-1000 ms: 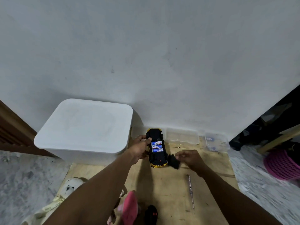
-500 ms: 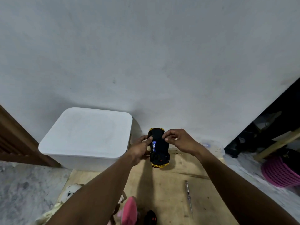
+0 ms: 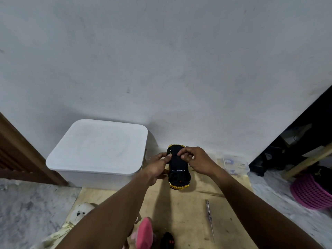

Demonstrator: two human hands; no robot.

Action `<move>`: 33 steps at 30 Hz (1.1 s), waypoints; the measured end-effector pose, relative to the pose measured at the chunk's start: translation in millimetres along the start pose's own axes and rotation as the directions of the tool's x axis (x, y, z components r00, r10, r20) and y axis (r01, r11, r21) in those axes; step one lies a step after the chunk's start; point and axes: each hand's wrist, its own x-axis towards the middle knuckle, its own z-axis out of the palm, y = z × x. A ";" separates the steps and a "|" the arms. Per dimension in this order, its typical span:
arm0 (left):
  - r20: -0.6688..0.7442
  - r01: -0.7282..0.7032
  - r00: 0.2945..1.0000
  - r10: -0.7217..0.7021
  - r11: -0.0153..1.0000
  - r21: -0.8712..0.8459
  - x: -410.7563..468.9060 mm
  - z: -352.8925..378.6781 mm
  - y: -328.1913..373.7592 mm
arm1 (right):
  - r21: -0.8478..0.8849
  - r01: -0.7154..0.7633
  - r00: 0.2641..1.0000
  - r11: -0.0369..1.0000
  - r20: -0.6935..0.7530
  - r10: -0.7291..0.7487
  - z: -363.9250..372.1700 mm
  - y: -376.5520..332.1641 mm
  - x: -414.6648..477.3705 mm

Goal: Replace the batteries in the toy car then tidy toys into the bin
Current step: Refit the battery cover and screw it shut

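- Right now my left hand [image 3: 159,165] steadies the toy car [image 3: 178,167] from its nine o'clock side, fingers curled around the edge and thumb on the black underside.
- My right hand [image 3: 193,159] comes in from three o'clock, fingertips bunched and pressing on the battery cover [image 3: 177,161] over the middle of the belly.
- That car is upside down, held just above the wooden board [image 3: 181,209], its gold nose toward six o'clock and its tail toward the wall at twelve.
- No batteries show, so I judge the step in hand is seating the cover; whether it has clicked flush I cannot tell.
- Next, I think, the cover wants a firm, even push until it sits level, then a screw.
- For that the screwdriver [image 3: 209,220] lies on the board at five o'clock from the car, well apart from both hands; my right hand would have to let go and fetch it.
- After that comes the tidying: the white bin [image 3: 98,150] stands at nine o'clock beside the car with its lid on, so the lid must come off first.
- Soft toys wait at seven o'clock: a white plush [image 3: 80,212] and a pink plush [image 3: 144,232].
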 end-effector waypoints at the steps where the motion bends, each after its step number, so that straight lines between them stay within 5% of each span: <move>1: -0.005 0.001 1.000 -0.001 1.000 -0.003 -0.2 0.1 -0.8 | -0.006 -0.006 1.000 1.000 0.024 0.006 -0.9 0.4 -0.3; 13: -0.013 -0.009 1.000 0.009 1.000 -0.002 -3.4 6.4 -0.5 | -0.012 -0.013 0.998 1.000 0.060 0.014 -1.7 4.0 -1.1; 33: -0.015 -0.019 1.000 0.018 1.000 -0.016 2.4 0.8 2.5 | -0.085 0.019 0.983 0.996 -0.181 -0.034 18.9 8.6 -4.2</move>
